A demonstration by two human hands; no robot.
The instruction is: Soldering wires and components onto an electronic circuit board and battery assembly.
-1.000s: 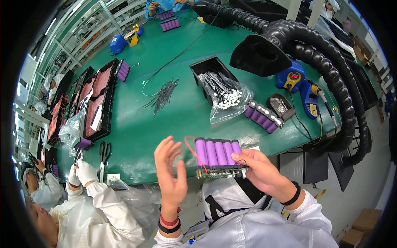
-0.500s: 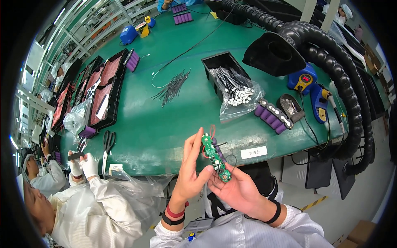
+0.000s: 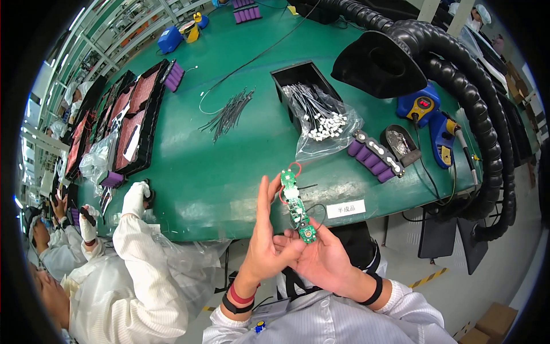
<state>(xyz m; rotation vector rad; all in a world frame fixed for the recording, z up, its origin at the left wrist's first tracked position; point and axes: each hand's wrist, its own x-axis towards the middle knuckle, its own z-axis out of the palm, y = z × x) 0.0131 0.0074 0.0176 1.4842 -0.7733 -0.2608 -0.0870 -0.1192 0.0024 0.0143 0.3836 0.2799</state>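
Green at lower centre, a circuit board sits gripped in the right hand; the left hand, straight-fingered, perhaps touches it.

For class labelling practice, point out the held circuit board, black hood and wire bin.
Circuit board (image 3: 295, 206), head view: middle of visible face.
Black hood (image 3: 375, 65), head view: flared front.
Wire bin (image 3: 297, 75), head view: far inner wall.

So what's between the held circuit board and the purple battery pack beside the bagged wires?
Beyond dark wires beside the circuit board, the head view shows only bare green tabletop before the battery pack.
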